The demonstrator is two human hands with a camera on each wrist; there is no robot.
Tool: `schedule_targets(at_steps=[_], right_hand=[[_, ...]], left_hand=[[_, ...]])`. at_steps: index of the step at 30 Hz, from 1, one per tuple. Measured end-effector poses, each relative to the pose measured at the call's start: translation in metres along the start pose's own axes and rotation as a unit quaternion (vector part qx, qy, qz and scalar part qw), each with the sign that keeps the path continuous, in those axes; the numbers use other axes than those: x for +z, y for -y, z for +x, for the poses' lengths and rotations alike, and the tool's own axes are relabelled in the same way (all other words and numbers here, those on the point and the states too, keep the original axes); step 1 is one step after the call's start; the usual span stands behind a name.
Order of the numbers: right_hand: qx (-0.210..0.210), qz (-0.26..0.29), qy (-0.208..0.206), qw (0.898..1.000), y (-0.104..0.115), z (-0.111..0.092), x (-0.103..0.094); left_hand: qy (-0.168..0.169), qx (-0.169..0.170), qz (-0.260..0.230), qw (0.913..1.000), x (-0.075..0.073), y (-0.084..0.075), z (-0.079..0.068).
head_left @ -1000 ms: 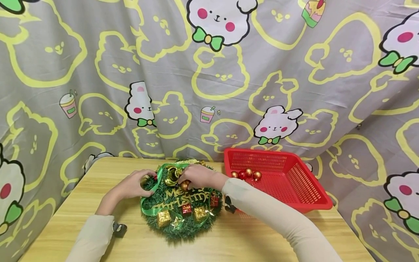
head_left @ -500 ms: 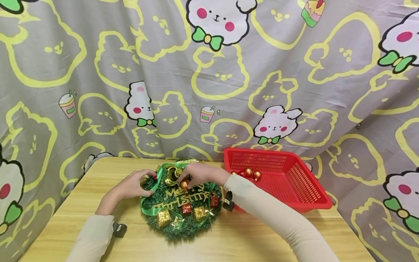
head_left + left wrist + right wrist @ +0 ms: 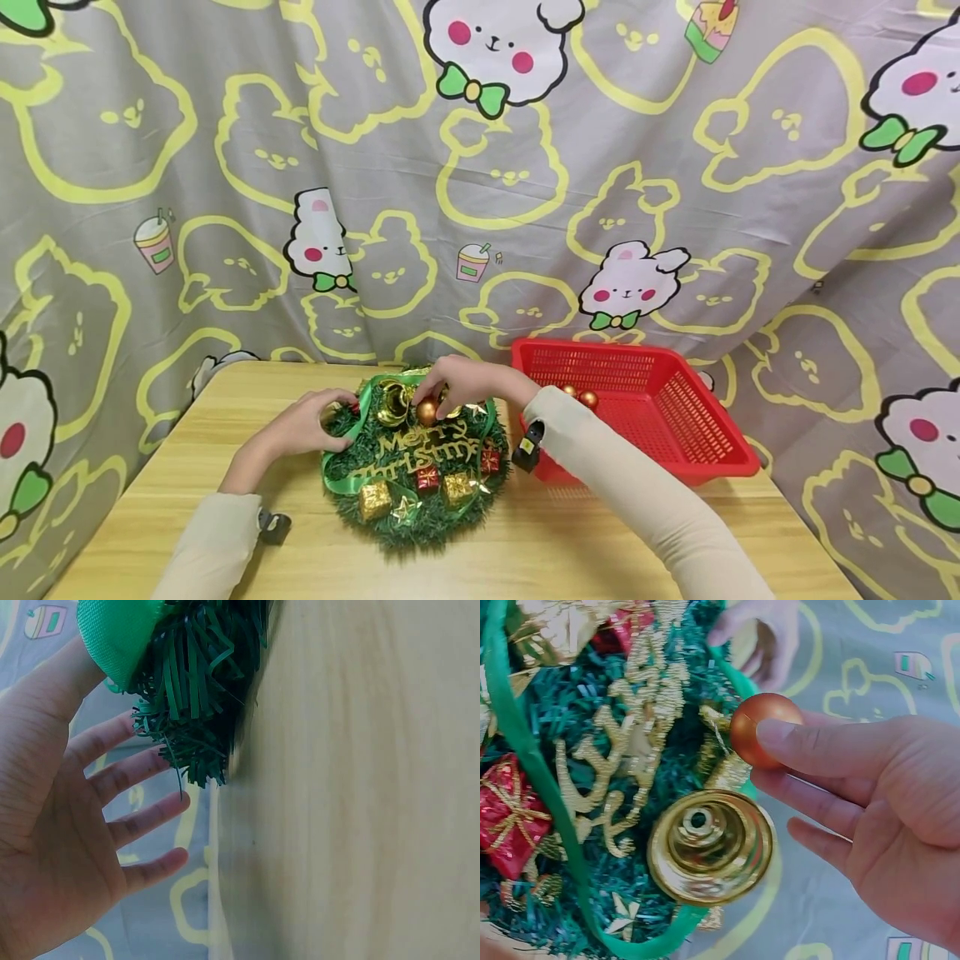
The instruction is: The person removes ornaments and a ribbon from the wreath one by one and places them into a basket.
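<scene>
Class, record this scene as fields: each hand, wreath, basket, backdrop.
left hand: at left edge of wreath, fingers spread
right hand: pinches a copper ball over the wreath
wreath: green, on the table; carries gold bell, lettering, green ribbon
basket: red, right of the wreath; two gold balls visible inside
backdrop: grey cartoon curtain
</scene>
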State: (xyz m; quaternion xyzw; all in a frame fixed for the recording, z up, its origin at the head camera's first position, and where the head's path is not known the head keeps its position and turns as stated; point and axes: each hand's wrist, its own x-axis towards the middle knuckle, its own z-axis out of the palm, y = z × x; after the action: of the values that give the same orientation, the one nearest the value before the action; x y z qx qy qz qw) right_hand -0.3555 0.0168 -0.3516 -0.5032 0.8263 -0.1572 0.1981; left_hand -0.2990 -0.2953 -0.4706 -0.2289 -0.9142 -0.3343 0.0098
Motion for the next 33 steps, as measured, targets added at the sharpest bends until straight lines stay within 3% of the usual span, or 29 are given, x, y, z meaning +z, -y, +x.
schedule_targets(at_steps=[8,14,19,33], right_hand=[[-0.006,0.038,-0.001,0.999,-0.001,-0.014,-0.022],[0.021,0.04,-0.004,0.999,-0.004,-0.028,-0.036],[0.018,0.03,-0.001,0.999,-0.008,-0.042,-0.049],[0.054,0.026,-0.05,0.997,-0.029,-0.088,-0.074]], left_hand=[[-0.001,0.0,0.002,1.0,0.0,0.0,0.001],[-0.001,0.001,0.001,1.0,0.0,0.001,0.001],[-0.001,-0.006,0.008,1.0,0.001,0.002,0.0],[-0.004,-0.005,0.014,0.9999,0.001,0.002,0.0]])
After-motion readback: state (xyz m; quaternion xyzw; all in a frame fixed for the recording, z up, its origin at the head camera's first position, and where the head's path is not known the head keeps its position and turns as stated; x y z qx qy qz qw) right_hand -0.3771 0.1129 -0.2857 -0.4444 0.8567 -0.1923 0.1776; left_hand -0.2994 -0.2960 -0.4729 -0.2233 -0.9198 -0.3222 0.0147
